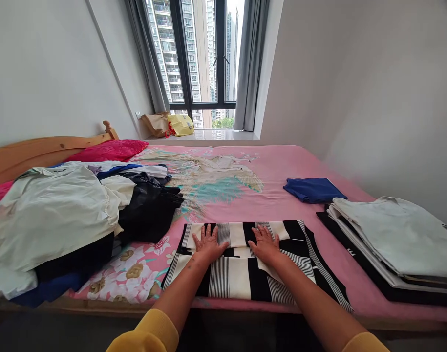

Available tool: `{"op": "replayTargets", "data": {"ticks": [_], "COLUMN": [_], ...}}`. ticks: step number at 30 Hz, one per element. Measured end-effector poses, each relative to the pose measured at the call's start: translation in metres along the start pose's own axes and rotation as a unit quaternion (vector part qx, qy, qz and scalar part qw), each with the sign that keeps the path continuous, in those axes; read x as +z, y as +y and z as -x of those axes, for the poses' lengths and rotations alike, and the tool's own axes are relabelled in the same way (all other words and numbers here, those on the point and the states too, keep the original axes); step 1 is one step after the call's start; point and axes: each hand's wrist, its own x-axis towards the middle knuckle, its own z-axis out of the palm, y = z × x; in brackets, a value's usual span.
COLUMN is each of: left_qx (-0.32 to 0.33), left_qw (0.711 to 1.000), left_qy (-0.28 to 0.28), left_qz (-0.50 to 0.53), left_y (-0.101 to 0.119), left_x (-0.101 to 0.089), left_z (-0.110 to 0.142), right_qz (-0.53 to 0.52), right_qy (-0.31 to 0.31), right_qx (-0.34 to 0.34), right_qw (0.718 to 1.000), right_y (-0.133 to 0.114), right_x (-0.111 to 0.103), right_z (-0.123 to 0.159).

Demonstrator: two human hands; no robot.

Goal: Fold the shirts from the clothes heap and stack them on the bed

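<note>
A black-and-white striped garment (241,274) lies folded near the front edge of the bed with the pink flowered sheet (267,171). My left hand (208,244) rests flat on its left part, fingers spread. My right hand (265,244) lies flat on its middle, fingers stretched out, close beside the left one. Both palms press down on the cloth and hold nothing.
A loose heap of white, black and blue clothes (73,215) covers the bed's left side. A stack of folded garments (395,239) sits at the right, a folded blue piece (313,189) behind it. A pink pillow (109,150), wooden headboard (29,154) and bags on the window sill (172,124) lie beyond.
</note>
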Motion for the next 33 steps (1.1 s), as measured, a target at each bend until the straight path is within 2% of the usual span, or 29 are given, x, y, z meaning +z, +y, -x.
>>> {"op": "replayTargets", "data": {"ticks": [4, 6, 8, 10, 13, 16, 18, 21, 23, 26, 29, 31, 33], "left_qx": [0.115, 0.106, 0.056, 0.028, 0.029, 0.030, 0.029, 0.027, 0.029, 0.033, 0.029, 0.015, 0.032], "left_qw": [0.993, 0.994, 0.998, 0.999, 0.999, 0.998, 0.998, 0.998, 0.998, 0.998, 0.998, 0.999, 0.998], "left_qy": [0.031, 0.025, 0.011, 0.009, 0.025, 0.041, 0.046, 0.046, 0.047, 0.051, 0.039, 0.036, 0.049], "left_qz": [-0.014, -0.015, -0.015, -0.019, -0.027, -0.027, -0.027, -0.031, -0.034, -0.036, -0.037, -0.033, -0.029], "left_y": [0.013, 0.013, 0.009, 0.002, -0.005, -0.005, -0.003, -0.001, -0.001, -0.004, -0.002, 0.008, 0.031], "left_x": [-0.008, -0.006, 0.000, 0.006, 0.013, 0.014, 0.014, 0.014, 0.016, 0.017, 0.013, 0.009, 0.004], "left_z": [-0.010, -0.016, -0.022, -0.026, -0.028, -0.028, -0.028, -0.029, -0.030, -0.033, -0.037, -0.034, -0.022], "right_qz": [-0.026, -0.028, -0.019, -0.008, -0.001, 0.009, -0.004, -0.124, -0.204, -0.255, -0.295, -0.311, -0.313], "right_qy": [0.043, 0.046, 0.026, 0.024, 0.057, 0.080, 0.126, 0.247, 0.281, 0.239, 0.170, 0.141, 0.131], "right_qx": [-0.046, -0.082, -0.091, -0.067, 0.001, 0.044, 0.060, 0.090, 0.114, 0.130, 0.115, 0.102, 0.093], "right_qw": [0.998, 0.995, 0.995, 0.997, 0.998, 0.996, 0.990, 0.957, 0.931, 0.928, 0.933, 0.934, 0.936], "right_y": [-0.022, -0.025, -0.018, -0.001, 0.034, 0.067, 0.087, 0.117, 0.140, 0.168, 0.183, 0.186, 0.186], "right_x": [-0.010, -0.007, 0.000, 0.005, 0.003, -0.008, -0.019, -0.037, -0.047, -0.055, -0.053, -0.048, -0.045], "right_z": [-0.007, -0.011, -0.014, -0.016, -0.019, -0.022, -0.023, -0.019, -0.013, 0.002, 0.017, 0.023, 0.023]}}
